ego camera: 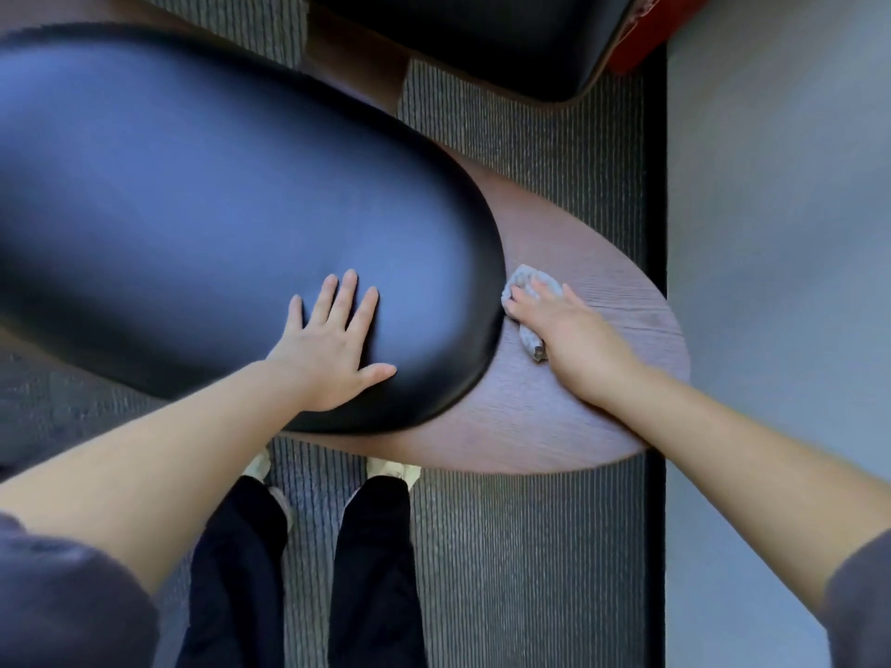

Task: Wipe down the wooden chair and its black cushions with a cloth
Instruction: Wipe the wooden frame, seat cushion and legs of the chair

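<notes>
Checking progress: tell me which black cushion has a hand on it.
The large rounded cushion at left: the left hand lies flat on it, fingers spread. The other black cushion, at the top edge, has no hand on it.

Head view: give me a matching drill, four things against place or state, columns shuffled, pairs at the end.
Column 1
1. left hand
2. right hand
3. cloth
4. shoes

Column 2
A. grey, crumpled, lying on the wooden surface next to the cushion's rounded end
B. pale toes on the striped carpet at the chair's near edge
C. flat on the black cushion, fingers spread
D. pressing down on the cloth

Pairs: 1-C, 2-D, 3-A, 4-B
</notes>
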{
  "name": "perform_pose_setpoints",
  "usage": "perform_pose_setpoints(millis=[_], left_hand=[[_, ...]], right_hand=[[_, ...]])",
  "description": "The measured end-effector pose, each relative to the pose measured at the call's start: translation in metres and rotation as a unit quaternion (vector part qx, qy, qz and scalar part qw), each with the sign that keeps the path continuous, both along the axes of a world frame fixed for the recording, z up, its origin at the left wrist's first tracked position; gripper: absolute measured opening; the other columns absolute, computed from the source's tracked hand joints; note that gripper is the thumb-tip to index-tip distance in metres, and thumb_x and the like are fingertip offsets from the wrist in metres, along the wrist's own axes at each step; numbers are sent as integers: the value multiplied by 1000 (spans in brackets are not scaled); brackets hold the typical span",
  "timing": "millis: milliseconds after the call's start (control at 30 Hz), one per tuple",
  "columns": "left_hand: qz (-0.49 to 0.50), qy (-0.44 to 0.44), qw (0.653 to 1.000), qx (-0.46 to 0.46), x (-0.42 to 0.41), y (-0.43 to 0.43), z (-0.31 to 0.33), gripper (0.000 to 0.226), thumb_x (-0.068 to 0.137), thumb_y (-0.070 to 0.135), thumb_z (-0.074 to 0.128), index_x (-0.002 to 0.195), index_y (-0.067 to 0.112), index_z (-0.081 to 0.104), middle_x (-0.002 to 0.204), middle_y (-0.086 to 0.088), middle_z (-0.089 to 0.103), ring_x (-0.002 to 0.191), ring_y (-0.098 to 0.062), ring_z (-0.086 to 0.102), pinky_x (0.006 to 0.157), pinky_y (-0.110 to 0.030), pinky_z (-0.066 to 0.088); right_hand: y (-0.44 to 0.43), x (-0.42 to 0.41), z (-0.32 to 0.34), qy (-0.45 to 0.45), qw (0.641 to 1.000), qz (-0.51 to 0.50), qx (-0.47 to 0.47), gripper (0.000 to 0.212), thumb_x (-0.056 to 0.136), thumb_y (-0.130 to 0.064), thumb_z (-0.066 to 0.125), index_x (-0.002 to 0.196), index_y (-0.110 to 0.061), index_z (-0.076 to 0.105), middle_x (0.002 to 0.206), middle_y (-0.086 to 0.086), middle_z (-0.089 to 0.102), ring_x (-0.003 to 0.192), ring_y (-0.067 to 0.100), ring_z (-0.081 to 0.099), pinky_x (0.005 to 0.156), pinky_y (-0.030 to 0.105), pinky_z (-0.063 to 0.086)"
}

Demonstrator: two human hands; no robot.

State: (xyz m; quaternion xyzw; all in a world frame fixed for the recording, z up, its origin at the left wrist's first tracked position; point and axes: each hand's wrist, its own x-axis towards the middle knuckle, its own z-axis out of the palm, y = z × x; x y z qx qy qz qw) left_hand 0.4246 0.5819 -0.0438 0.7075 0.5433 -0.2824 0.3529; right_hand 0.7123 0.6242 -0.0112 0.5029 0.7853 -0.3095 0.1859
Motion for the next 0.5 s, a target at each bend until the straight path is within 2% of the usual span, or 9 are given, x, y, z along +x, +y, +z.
perform_pose_setpoints(millis=[100,300,500], left_hand=[[-2,-2,1000,-4,-5,-6,2,90,93,69,24,153,17,-19,159,-10,-27,148,-28,-21,120,-53,3],[-2,-10,1000,-19,-15,-18,8,87,96,62,31,154,18,-18,159,-13,-27,148,-28,-20,121,-50,3],[-11,-6,1000,-15,-24,-31,9,88,97,60,34,153,19,-20,158,-14,-28,148,-29,-22,121,-50,2]], right_hand=[[-31,-10,12,-31,999,2,-10,81,81,15,41,153,-17,23,162,-1,14,150,16,4,121,33,-1],[-101,-45,36,-58,997,1,-59,72,92,3,38,155,-18,10,164,0,3,150,17,-3,122,35,-3],[-141,-74,26,-44,998,-8,-54,68,92,-1,32,155,-14,10,163,3,8,150,21,-1,120,36,-5]])
